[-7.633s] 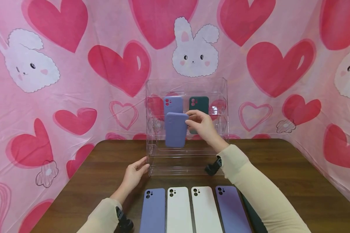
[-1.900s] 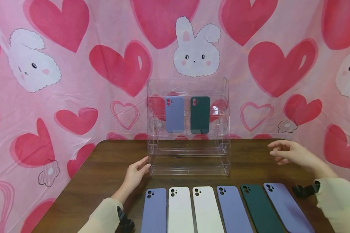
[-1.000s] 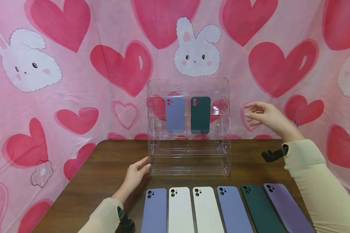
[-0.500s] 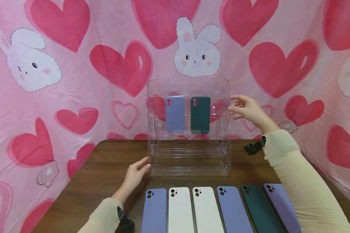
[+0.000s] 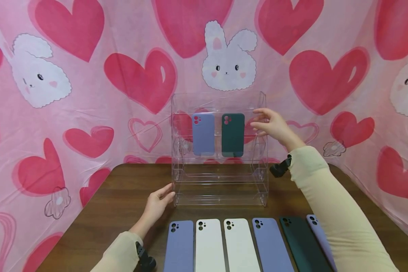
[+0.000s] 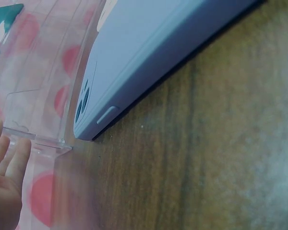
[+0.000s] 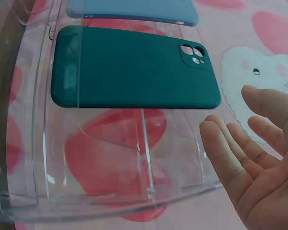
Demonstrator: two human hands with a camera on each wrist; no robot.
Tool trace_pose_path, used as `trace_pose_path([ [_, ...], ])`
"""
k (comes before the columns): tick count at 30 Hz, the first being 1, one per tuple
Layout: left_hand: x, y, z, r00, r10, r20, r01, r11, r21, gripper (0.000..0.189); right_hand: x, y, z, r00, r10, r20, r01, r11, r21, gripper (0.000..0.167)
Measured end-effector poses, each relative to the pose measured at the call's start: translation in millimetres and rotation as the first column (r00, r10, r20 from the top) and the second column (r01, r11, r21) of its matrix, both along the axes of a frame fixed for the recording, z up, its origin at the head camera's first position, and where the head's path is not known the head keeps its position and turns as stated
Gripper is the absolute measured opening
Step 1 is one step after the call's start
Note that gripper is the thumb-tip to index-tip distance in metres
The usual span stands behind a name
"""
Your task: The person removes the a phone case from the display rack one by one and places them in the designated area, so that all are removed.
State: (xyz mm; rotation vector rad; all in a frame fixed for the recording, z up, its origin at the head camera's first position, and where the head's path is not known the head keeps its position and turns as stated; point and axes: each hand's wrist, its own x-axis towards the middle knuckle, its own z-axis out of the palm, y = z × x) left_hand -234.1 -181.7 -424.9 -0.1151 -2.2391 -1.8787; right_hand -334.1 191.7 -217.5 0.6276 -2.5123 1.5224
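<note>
A clear tiered display rack (image 5: 221,199) stands on the table. Its upper tier holds a lavender-blue phone case (image 5: 203,134) and a dark green phone case (image 5: 232,135), both upright. My right hand (image 5: 273,126) is raised at the rack's upper right, fingers spread and holding nothing. In the right wrist view its fingertips are close to the camera-hole end of the green case (image 7: 139,69), with a gap between them. My left hand (image 5: 156,202) rests its fingertips against the rack's lower left side. The left wrist view shows those fingers (image 6: 19,163) fairly straight beside the clear edge.
Along the table's front lie a blue case (image 5: 179,245), two white cases (image 5: 209,245), another blue case (image 5: 272,243), a green case (image 5: 302,241) and a lavender case (image 5: 321,236) partly under my right sleeve. A pink heart-and-rabbit cloth (image 5: 142,81) hangs behind.
Earlier my right hand held a lavender-blue case before the rack. That hand then appeared bare at the right and has since moved up and left beside the green case. My left hand stayed put.
</note>
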Motion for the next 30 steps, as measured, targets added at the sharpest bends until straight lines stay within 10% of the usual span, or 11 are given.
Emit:
trace_pose_path([
  [18,-1.1,-0.9,0.0,1.0,0.005,0.015,-0.005,1.0,0.01,0.041,-11.5,-28.2,-18.3,0.999,0.016,0.028,-0.015,0.999,-0.028,0.074],
  [30,-0.5,-1.5,-0.4,0.999,0.006,0.033,-0.006,1.0,-0.005,0.042,-13.3,-38.7,-32.0,0.968,-0.146,-0.206,0.162,0.985,0.064,0.057],
])
